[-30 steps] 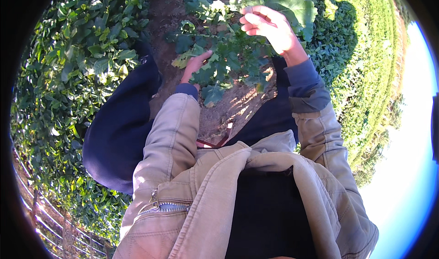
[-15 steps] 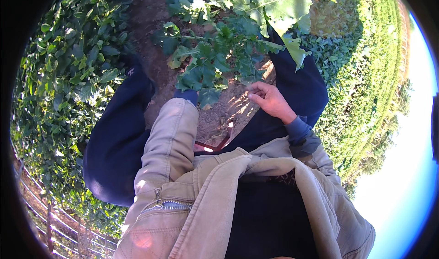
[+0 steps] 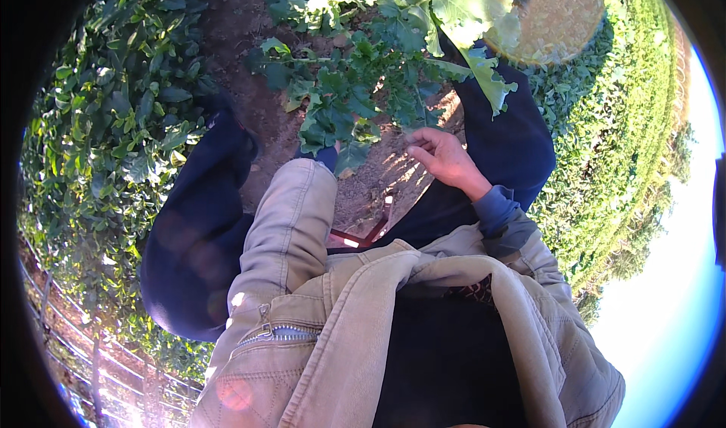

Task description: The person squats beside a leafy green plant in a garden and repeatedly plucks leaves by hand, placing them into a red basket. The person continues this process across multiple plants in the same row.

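A leafy green plant with broad, frilled leaves (image 3: 333, 114) grows from the soil between my knees. My left hand (image 3: 337, 147) reaches in under its lower leaves; only a sliver of skin shows past the blue cuff, and the fingers are hidden. Beside the plant's lower right side is my right hand (image 3: 446, 158), its fingers loosely bent and the thumb apart from them. Nothing shows between them, and the fingertips come close to the lowest leaves. One large pale leaf (image 3: 484, 72) hangs over my right knee in the sun.
Bare brown soil (image 3: 234, 46) runs between the rows. Dense green bushes (image 3: 113, 163) stand close at my left, and a sunlit leafy row (image 3: 605, 141) lies at my right. A red frame (image 3: 370, 235) sits low between my legs. Wire fencing (image 3: 98, 360) shows at lower left.
The view has shifted slightly. My right hand stays beside the plant with its fingers bent much as before, and my left hand remains under the leaves.
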The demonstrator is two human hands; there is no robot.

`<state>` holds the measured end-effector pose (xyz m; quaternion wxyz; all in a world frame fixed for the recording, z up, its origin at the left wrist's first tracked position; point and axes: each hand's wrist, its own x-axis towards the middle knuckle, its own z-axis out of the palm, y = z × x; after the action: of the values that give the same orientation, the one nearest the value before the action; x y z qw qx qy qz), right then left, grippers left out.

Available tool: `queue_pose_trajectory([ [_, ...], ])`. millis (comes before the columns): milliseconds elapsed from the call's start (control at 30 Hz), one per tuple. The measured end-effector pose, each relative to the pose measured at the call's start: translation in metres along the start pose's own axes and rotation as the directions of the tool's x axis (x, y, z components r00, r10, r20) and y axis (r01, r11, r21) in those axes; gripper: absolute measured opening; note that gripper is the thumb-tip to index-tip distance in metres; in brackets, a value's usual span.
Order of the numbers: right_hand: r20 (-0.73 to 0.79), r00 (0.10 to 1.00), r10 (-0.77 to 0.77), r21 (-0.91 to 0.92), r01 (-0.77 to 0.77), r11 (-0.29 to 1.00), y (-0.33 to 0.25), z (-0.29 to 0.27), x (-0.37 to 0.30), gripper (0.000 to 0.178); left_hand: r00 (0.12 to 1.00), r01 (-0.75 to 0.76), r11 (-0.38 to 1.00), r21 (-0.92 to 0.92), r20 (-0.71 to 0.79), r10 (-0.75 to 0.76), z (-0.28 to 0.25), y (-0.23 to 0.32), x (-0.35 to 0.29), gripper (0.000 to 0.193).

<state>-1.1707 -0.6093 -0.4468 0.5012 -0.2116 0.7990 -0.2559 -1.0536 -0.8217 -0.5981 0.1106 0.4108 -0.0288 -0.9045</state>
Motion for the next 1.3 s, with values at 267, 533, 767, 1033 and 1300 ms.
queue_pose_trajectory([
  [267,-0.437,0.832,-0.342,-0.393,0.166,0.905,-0.002,-0.009,0.099,0.030,0.999,-0.005,0.999,0.038,0.032,0.004,0.015,0.008,0.015,0.017],
  [533,-0.332,0.921,-0.204,-0.375,0.070,0.924,0.033,-0.016,0.152,0.044,1.000,0.001,0.999,0.054,0.027,-0.002,0.016,0.011,0.019,0.016],
  [767,-0.262,0.965,0.017,-0.147,-0.057,0.987,0.034,-0.019,0.159,0.053,0.999,-0.018,0.998,0.067,0.035,0.016,0.023,0.023,0.032,0.016],
  [1033,-0.022,0.968,0.251,0.152,-0.245,0.958,0.066,-0.017,0.182,0.102,0.994,-0.077,0.994,0.079,0.081,0.071,0.040,0.040,0.055,0.015],
  [1300,-0.083,0.941,0.328,0.010,-0.329,0.944,0.049,-0.020,0.170,0.106,0.994,-0.086,0.992,0.088,0.068,0.080,0.035,0.048,0.055,0.015],
])
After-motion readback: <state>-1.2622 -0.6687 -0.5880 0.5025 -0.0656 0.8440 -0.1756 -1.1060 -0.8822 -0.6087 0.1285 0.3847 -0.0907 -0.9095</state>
